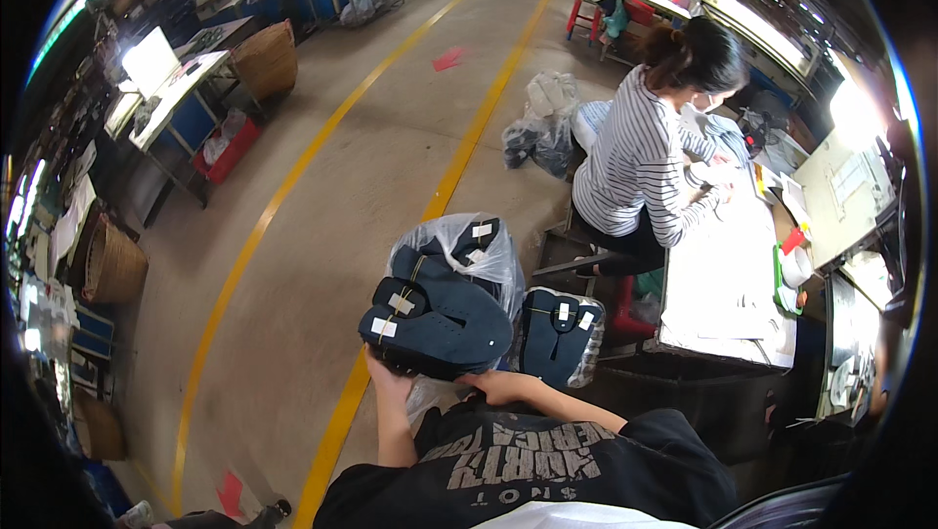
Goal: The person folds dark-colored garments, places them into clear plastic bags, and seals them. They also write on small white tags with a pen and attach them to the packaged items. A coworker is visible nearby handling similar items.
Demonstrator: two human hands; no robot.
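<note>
In front of my body I hold a thick bundle of dark blue cut pieces (459, 319), shaped like shoe uppers with a slit and small holes. Yellow string ties it, and white labels sit on its left end. My left hand (389, 371) supports the bundle's near left corner, its fingers mostly hidden underneath. At the near right edge my right hand (496, 386) is closed on the same bundle. Just beyond it, a clear plastic bag (501, 246) holds more dark labelled pieces. To the right lies another plastic-wrapped bundle (559, 338), apart from my hands.
A seated co-worker in a striped top (635, 153) works at a bright table (718, 285) on my right. Plastic bags (547, 128) lie on the floor behind that seat. Yellow lines (489, 109) mark the aisle. Woven baskets (115, 260) and a red crate (230, 150) stand left.
</note>
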